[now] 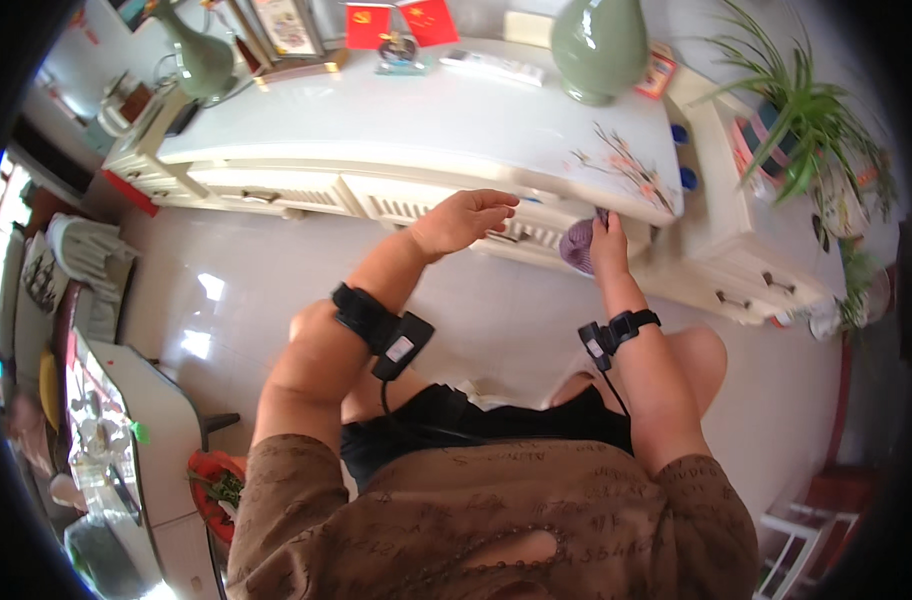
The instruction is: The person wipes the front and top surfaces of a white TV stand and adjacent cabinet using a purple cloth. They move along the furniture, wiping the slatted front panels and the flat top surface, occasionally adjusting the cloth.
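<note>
My right hand grips a purple ribbed knit fabric item, perhaps a hat or a sock, by its upper edge. It hangs at the right end of a cream drawer with a slatted front, which is pulled out from under the long TV cabinet. Near the drawer's left end hovers my left hand, fingers apart and bent, with nothing seen in it. A bit of blue shows inside the drawer; most of its contents are hidden by the cabinet top and my hands.
On the cabinet top stand a large celadon vase, a smaller one, a small red flag stand and a white power strip. A spider plant sits on the right side cabinet. A red basin with greens is at lower left.
</note>
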A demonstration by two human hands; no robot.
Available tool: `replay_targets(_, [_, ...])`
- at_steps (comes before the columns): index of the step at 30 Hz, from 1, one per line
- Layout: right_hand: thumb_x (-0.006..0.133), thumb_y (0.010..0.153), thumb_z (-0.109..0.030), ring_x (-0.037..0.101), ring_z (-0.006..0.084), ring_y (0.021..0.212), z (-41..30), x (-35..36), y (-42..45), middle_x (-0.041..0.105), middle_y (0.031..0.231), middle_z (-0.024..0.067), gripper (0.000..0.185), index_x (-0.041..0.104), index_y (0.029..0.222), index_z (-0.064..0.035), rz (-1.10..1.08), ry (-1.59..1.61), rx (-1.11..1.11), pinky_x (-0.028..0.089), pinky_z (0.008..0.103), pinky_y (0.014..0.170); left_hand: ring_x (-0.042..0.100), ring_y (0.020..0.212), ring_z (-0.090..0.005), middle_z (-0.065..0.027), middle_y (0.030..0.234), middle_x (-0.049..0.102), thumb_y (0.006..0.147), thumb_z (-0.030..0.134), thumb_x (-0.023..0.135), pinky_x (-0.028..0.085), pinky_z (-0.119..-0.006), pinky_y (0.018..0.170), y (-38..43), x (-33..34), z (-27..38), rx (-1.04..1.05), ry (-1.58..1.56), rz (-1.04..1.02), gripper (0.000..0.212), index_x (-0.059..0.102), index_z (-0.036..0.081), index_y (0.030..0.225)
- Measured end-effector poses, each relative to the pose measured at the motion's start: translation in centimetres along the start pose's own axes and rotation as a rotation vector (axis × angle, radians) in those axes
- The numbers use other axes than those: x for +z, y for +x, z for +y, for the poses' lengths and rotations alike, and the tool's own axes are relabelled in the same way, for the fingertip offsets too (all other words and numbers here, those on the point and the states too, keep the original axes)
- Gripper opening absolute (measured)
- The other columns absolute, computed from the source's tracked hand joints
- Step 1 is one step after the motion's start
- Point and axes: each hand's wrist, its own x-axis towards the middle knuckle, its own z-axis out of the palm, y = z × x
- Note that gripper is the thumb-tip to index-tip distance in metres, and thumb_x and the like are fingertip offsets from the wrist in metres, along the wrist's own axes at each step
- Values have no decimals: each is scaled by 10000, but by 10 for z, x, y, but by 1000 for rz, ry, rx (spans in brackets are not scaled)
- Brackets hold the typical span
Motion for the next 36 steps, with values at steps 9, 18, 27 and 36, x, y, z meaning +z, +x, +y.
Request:
replay_targets(9, [493,862,-145,174,335,1331,44,-23,15,197,1481,25,586,276,1405,-191,-44,-1050,-364,146,590,1021,605,958,-231,-130,1088,595,916,161,465,480,-300,777,9,-34,-31,173,-592,472,314,483,8,1189])
replay_targets(18, [514,831,-79,555,337,966,85,-30,4,536,1171,166,384,473,1212,-57,47,-72,33,452,385,871,599,913,-177,-111,1059,606,874,87,445,460,-286,779,18,-42,-3,220,-326,769,285,543,8,1129])
replay_targets(27, [339,909,-33,559,275,1033,37,70,7,511,1191,175,286,466,1155,37,-268,1221,668,501,397,854,558,897,-171,-108,1099,582,867,83,492,450,-280,762,17,-41,-15,286,323,860,233,606,60,1069])
replay_targets(36, [280,925,-30,562,263,1024,79,130,38,526,1176,137,314,447,1190,-11,-128,1158,704,499,451,854,536,976,-211,-95,1158,562,856,83,498,404,-308,862,21,-38,-19,323,246,822,221,614,70,1043])
